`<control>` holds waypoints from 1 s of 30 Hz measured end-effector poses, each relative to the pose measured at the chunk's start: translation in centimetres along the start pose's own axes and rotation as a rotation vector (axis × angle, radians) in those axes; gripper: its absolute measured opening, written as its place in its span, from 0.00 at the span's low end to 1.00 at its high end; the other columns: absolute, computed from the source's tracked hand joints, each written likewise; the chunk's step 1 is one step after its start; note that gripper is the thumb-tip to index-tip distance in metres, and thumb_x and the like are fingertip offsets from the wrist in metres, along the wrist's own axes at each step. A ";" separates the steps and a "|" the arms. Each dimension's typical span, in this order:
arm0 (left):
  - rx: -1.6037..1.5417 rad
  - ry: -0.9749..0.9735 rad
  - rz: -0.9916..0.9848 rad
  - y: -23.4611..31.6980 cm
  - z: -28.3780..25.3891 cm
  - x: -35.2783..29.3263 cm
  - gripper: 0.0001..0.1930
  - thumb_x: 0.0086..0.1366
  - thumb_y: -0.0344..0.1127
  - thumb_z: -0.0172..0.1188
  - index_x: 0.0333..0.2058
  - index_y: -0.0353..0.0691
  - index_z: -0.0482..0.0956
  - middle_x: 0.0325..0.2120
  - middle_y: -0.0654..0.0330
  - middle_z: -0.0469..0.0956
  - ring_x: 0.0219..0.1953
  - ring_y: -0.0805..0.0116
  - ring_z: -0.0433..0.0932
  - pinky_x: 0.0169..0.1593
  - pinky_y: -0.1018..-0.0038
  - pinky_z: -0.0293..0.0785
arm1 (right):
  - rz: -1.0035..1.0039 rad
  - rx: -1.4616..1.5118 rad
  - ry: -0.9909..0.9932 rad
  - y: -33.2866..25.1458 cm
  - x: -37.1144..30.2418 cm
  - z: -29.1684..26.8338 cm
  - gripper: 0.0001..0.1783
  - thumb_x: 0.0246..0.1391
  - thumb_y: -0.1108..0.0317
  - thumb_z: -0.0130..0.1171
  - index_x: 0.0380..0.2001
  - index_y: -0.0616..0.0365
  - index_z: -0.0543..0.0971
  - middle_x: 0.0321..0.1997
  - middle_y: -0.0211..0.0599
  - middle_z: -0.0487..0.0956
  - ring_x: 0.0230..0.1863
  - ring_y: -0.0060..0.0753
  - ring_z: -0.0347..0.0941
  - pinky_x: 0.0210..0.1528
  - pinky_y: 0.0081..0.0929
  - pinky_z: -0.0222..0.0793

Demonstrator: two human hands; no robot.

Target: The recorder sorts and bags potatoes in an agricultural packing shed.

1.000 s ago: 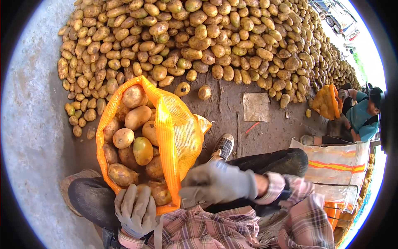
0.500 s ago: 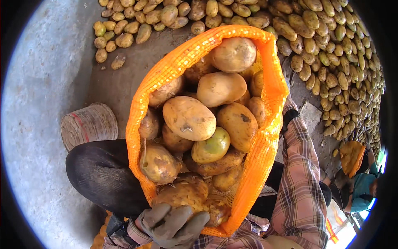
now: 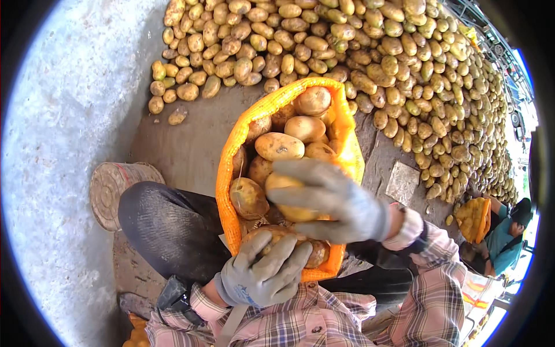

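An orange mesh bag [image 3: 230, 191] stands open between my legs, filled with brown potatoes [image 3: 279, 146]. My right hand [image 3: 341, 202], in a grey glove and slightly blurred, reaches in from the right. Its fingers and thumb are closed round a yellowish potato [image 3: 282, 192] in the lower half of the bag's mouth. At the near rim, my gloved left hand [image 3: 263, 274] curls its fingers over the edge, touching a large potato there. That hand covers part of the rim, and its thumb is hidden.
A heap of potatoes [image 3: 393, 63] spreads across the back and right. Left of my knee, a dirty bucket [image 3: 118, 191] lies tipped beside a pale concrete wall [image 3: 63, 144]. Far right, another person [image 3: 504, 243] sits by an orange bag [image 3: 474, 220]. A flat square piece [image 3: 403, 182] lies on the floor.
My right hand has come from beyond the bag's right side into its mouth and onto a potato. The view has shifted, so the bag looks smaller and more of the heap shows.
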State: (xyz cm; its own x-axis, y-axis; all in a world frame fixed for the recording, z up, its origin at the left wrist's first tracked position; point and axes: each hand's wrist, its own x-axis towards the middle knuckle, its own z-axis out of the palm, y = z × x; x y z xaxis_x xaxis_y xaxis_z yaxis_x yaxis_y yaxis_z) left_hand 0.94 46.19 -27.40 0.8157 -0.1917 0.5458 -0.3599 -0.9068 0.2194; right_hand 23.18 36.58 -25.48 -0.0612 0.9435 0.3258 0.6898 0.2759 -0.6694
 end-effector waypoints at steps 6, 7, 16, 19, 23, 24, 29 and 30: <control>-0.009 -0.026 0.021 0.4 -0.3 0.5 0.07 0.55 0.38 0.63 0.22 0.45 0.76 0.47 0.60 0.82 0.52 0.58 0.75 0.53 0.55 0.73 | 0.179 -0.540 -0.468 -2.3 -0.3 1.7 0.27 0.48 0.63 0.63 0.54 0.51 0.75 0.50 0.48 0.73 0.44 0.49 0.79 0.43 0.44 0.77; -0.012 -0.048 0.001 0.5 -0.5 0.9 0.06 0.54 0.36 0.63 0.23 0.46 0.76 0.45 0.60 0.82 0.51 0.58 0.75 0.53 0.56 0.73 | 0.216 -0.385 -0.386 -2.1 0.2 2.1 0.24 0.49 0.64 0.63 0.51 0.52 0.75 0.46 0.48 0.72 0.39 0.49 0.79 0.38 0.44 0.77; 0.123 -0.153 0.010 -0.4 -0.4 -0.5 0.22 0.78 0.49 0.35 0.54 0.43 0.74 0.54 0.62 0.78 0.47 0.70 0.77 0.56 0.68 0.69 | 0.042 -0.041 -0.042 1.1 0.6 0.3 0.16 0.54 0.65 0.63 0.45 0.57 0.77 0.45 0.42 0.77 0.36 0.48 0.80 0.34 0.40 0.77; 0.093 -0.219 -0.054 0.6 -1.3 1.1 0.19 0.79 0.47 0.35 0.49 0.45 0.73 0.48 0.62 0.75 0.43 0.69 0.74 0.54 0.67 0.68 | 0.084 -0.032 0.759 7.8 -1.8 -6.6 0.14 0.54 0.73 0.61 0.45 0.54 0.79 0.37 0.41 0.80 0.35 0.44 0.79 0.37 0.37 0.76; 0.037 -0.291 -0.135 1.0 -1.7 2.6 0.16 0.79 0.45 0.34 0.43 0.47 0.72 0.40 0.63 0.72 0.38 0.67 0.69 0.51 0.65 0.67 | 0.973 -0.342 0.305 26.0 -7.8 -7.6 0.25 0.52 0.63 0.61 0.55 0.53 0.75 0.50 0.49 0.79 0.55 0.52 0.75 0.57 0.46 0.70; 0.029 -0.310 -0.159 1.0 -1.8 2.8 0.16 0.79 0.44 0.34 0.41 0.48 0.72 0.38 0.64 0.72 0.37 0.67 0.68 0.51 0.65 0.67 | 1.056 -0.331 0.042 28.7 -7.5 -6.6 0.30 0.49 0.65 0.61 0.59 0.50 0.74 0.53 0.47 0.78 0.56 0.52 0.75 0.59 0.45 0.70; -0.009 -0.387 -0.256 1.5 -2.4 3.8 0.17 0.80 0.41 0.33 0.35 0.50 0.70 0.30 0.65 0.69 0.32 0.65 0.64 0.48 0.63 0.66 | 0.964 -0.645 -0.200 37.8 -11.9 4.5 0.39 0.45 0.61 0.67 0.64 0.43 0.70 0.64 0.45 0.71 0.61 0.52 0.71 0.61 0.45 0.69; -0.007 -0.379 -0.239 1.1 -2.1 3.9 0.15 0.79 0.41 0.36 0.36 0.50 0.73 0.32 0.65 0.71 0.35 0.65 0.66 0.48 0.63 0.67 | 1.105 -0.700 -0.159 38.5 -12.2 5.4 0.39 0.45 0.59 0.68 0.63 0.44 0.70 0.63 0.45 0.72 0.60 0.52 0.72 0.60 0.44 0.71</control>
State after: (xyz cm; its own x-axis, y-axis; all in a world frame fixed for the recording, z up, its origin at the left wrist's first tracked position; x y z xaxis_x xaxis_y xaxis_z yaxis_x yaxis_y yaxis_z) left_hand 2.76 45.25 -23.29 0.9842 -0.1024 0.1447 -0.1433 -0.9401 0.3093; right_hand 46.59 36.73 -58.84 0.7213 0.6333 -0.2804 0.6530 -0.7568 -0.0296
